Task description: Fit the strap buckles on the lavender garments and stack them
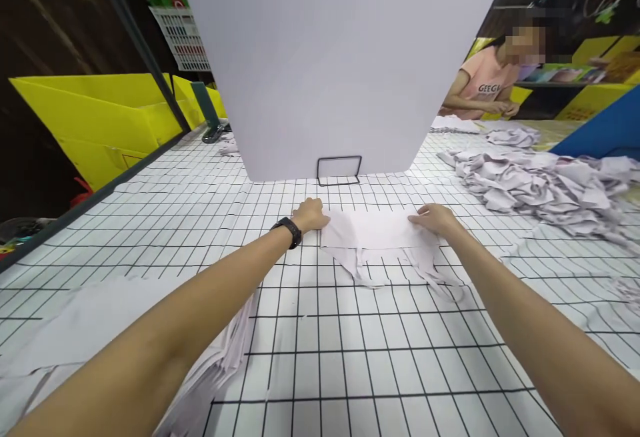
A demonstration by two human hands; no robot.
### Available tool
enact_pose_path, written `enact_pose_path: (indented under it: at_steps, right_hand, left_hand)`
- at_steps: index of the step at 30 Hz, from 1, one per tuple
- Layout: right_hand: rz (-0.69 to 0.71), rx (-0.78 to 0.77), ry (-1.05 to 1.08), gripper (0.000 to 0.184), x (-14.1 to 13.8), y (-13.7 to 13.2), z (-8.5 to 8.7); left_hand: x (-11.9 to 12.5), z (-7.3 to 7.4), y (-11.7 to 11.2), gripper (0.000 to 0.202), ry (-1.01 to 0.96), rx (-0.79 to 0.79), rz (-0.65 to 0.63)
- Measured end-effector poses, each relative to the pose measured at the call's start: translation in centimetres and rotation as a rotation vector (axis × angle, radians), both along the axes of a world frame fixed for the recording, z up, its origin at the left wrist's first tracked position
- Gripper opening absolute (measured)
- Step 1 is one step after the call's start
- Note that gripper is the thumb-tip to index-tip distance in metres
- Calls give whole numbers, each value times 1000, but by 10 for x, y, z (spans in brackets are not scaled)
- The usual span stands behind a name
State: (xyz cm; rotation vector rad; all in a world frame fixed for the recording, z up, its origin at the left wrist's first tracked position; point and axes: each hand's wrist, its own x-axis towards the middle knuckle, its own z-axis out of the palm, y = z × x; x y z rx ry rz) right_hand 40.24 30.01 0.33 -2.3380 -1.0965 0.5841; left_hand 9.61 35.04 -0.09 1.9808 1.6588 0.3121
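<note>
A white piece of cloth (380,230) lies on the grid-patterned table cover, its upper part flat and its lower edge loose and wrinkled. My left hand (311,215), with a black band on the wrist, has its fingers closed at the cloth's upper left corner. At the upper right corner, my right hand (434,218) pinches the cloth between thumb and fingers. Under my left forearm sits a stack of similar white cloth pieces (115,317), partly hidden by the arm.
A large white board (330,70) stands ahead on a wire stand (339,170). Crumpled white cloths (545,183) are heaped at the right, near a blue panel (607,127). Yellow bins (110,117) line the left edge. A co-worker (487,80) sits at the back right.
</note>
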Motion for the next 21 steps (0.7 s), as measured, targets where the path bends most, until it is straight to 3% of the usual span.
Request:
enact_pose_path:
  at_steps: [5,10,16,21]
  right_hand:
    - [58,60,148,30,9,1,-2]
    - [99,245,331,33,19,-28,17]
    - [136,541,565,33,20,-56,74]
    - [177,754,564,24,11,-66,124]
  left_hand:
    - [12,-9,15,27,-73,-61,38]
    - [5,8,3,27,-300,-7,76]
    - [-5,66,-9,16,-563,72,96]
    - [-16,124,-14,12,-688,183,70]
